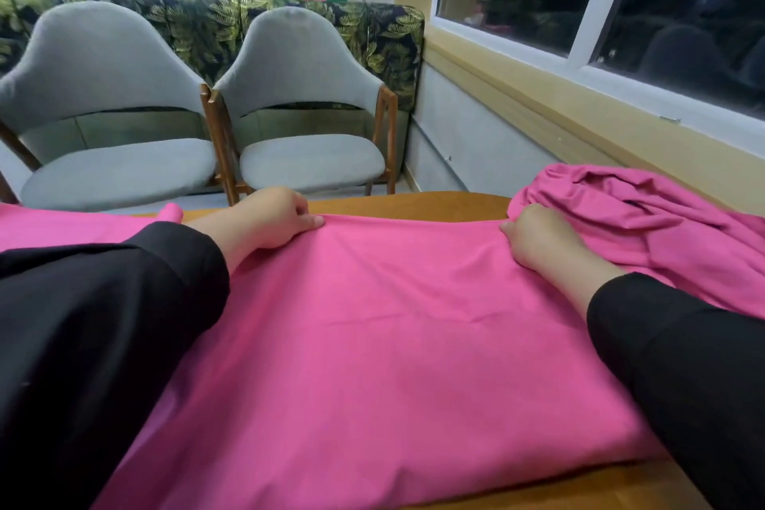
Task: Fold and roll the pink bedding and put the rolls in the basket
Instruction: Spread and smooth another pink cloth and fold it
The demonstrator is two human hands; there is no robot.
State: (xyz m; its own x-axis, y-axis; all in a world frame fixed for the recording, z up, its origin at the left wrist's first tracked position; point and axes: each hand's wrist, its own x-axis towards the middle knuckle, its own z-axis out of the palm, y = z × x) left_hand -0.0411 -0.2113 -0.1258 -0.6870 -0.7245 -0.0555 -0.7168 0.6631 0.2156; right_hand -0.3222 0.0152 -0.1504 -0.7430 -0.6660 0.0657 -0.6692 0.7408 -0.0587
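Head view, one item: pink sheet (372, 323), spread flat over a wooden bench (414, 205) and running off it to the left. Far edge of the sheet is gripped at two places. Left hand (277, 217): fingers curled round the far edge, thumb on top of the cloth. Right hand (538, 238): fingers tucked into the cloth at the far edge, just beside a second, crumpled pink heap (645, 211) lying at the right end of the bench under the window sill. Both forearms are laid across the sheet in black sleeves (103, 323). Basket: not in view. Rolls: none seen. Two grey chairs (207, 108) are stood beyond the bench, well apart from the work. Step in hand, as judged: a fold is being started, the far edge being taken up so that it can be brought toward the near edge. Next move, as judged: both grips are to be kept level and the edge drawn back evenly, so that the two edges meet square and no crease is trapped; the part hanging off to the left would need gathering in before any rolling is begun.
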